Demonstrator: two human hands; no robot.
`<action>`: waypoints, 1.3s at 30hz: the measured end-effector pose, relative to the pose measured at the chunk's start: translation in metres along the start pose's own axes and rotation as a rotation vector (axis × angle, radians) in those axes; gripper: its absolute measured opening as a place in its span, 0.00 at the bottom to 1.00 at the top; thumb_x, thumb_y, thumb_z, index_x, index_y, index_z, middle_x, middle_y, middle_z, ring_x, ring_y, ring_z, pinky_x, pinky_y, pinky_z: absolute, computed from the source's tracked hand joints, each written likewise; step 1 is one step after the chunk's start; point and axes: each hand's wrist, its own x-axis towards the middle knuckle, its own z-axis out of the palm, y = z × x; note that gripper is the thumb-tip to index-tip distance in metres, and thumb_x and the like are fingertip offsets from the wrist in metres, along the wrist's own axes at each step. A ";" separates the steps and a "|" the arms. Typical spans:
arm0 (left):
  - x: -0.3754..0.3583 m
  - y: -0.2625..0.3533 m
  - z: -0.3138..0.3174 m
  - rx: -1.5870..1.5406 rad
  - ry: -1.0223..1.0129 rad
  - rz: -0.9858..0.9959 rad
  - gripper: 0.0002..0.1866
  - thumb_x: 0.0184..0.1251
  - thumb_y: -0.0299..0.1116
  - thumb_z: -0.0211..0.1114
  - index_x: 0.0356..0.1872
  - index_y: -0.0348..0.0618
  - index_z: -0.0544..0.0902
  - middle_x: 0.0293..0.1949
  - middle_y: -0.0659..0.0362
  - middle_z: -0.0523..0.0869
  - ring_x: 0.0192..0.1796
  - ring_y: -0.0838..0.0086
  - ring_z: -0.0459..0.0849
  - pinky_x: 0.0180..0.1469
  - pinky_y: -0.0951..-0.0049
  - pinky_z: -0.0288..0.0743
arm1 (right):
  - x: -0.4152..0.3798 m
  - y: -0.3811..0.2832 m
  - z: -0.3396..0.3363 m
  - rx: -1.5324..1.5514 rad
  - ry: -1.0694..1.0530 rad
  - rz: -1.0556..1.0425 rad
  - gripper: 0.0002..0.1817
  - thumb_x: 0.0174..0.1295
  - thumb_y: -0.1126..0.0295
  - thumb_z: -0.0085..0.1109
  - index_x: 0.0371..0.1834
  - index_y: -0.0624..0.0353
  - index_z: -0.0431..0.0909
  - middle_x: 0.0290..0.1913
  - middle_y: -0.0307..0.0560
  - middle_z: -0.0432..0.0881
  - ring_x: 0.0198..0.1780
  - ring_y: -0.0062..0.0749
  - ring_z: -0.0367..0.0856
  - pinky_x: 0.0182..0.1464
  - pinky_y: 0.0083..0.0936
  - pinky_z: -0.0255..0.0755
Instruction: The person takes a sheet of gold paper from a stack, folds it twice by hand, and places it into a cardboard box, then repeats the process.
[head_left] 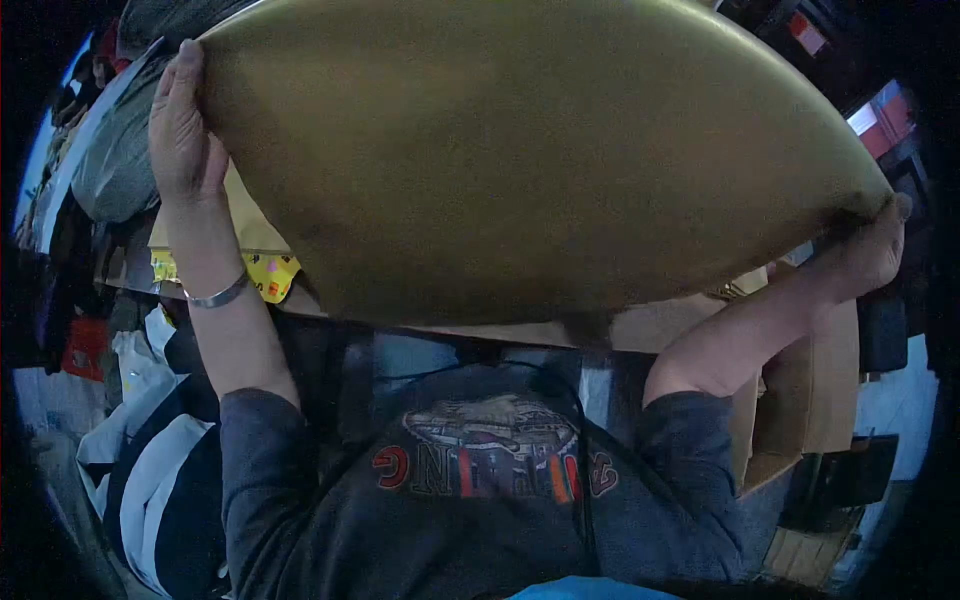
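Observation:
A large, smooth gold-brown sheet-like thing point(540, 170) with a rounded, bulging outline fills the upper middle of the head view. I cannot make out what it is. My left hand point(188, 130), with a metal bracelet point(218, 292) on its wrist, grips the left edge near the upper corner. At the lower right corner, my right hand point(880, 245) has its fingers closed round the edge, and the material creases there. Both arms are spread wide, so the thing stretches between the hands. It hides most of the surface behind it.
A yellow patterned packet point(272, 278) lies by my left forearm. An opened cardboard box point(800, 400) stands at the right, below my right arm. Dark and white cloth or bags point(150, 480) are piled at the lower left. A grey bundle point(120, 170) is at the upper left.

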 end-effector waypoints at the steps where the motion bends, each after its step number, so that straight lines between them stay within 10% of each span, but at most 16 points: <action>1: 0.000 -0.014 0.017 0.019 0.030 -0.016 0.08 0.71 0.34 0.63 0.42 0.41 0.85 0.39 0.60 0.88 0.41 0.78 0.85 0.45 0.76 0.79 | 0.000 0.004 0.003 -0.036 -0.116 0.060 0.25 0.62 0.51 0.66 0.35 0.70 0.82 0.32 0.48 0.84 0.30 0.32 0.80 0.36 0.26 0.75; 7: -0.009 -0.152 0.020 0.304 0.021 -0.529 0.11 0.67 0.40 0.68 0.37 0.43 0.84 0.33 0.63 0.86 0.33 0.80 0.81 0.38 0.78 0.76 | 0.015 0.156 -0.020 -0.645 -0.518 0.184 0.31 0.59 0.43 0.66 0.22 0.68 0.80 0.24 0.41 0.77 0.29 0.27 0.70 0.36 0.31 0.68; 17: -0.039 -0.338 -0.028 0.439 0.032 -0.938 0.16 0.68 0.43 0.66 0.38 0.37 0.82 0.35 0.59 0.85 0.37 0.76 0.81 0.43 0.72 0.76 | -0.087 0.372 -0.061 -1.206 -0.775 0.499 0.37 0.62 0.38 0.56 0.41 0.71 0.83 0.44 0.60 0.85 0.48 0.48 0.80 0.57 0.34 0.69; 19: -0.031 -0.348 -0.024 0.416 0.054 -0.956 0.15 0.68 0.43 0.66 0.38 0.38 0.82 0.35 0.59 0.85 0.37 0.76 0.82 0.43 0.72 0.77 | -0.104 0.337 -0.036 -1.201 -0.763 0.644 0.35 0.64 0.40 0.54 0.46 0.69 0.82 0.50 0.61 0.83 0.53 0.52 0.79 0.59 0.35 0.68; 26: -0.018 -0.333 0.021 0.620 0.156 -0.902 0.14 0.68 0.42 0.67 0.37 0.39 0.81 0.35 0.58 0.85 0.36 0.74 0.81 0.40 0.70 0.76 | -0.207 0.258 -0.033 -0.926 -1.411 -0.218 0.27 0.68 0.52 0.54 0.64 0.57 0.72 0.68 0.58 0.68 0.71 0.54 0.61 0.71 0.44 0.55; 33: -0.012 -0.348 -0.011 0.951 -0.078 -0.771 0.24 0.61 0.54 0.67 0.40 0.41 0.87 0.38 0.58 0.87 0.40 0.76 0.81 0.46 0.70 0.74 | -0.248 0.254 -0.043 -1.027 -1.569 0.065 0.30 0.68 0.46 0.47 0.69 0.50 0.67 0.75 0.53 0.58 0.78 0.52 0.47 0.74 0.60 0.41; 39: -0.065 -0.302 -0.010 0.792 -0.123 -0.774 0.20 0.65 0.46 0.68 0.42 0.36 0.84 0.35 0.61 0.84 0.38 0.79 0.79 0.43 0.77 0.72 | -0.249 0.251 -0.043 -1.060 -1.552 0.110 0.32 0.67 0.43 0.45 0.70 0.47 0.66 0.75 0.51 0.58 0.78 0.49 0.48 0.73 0.62 0.41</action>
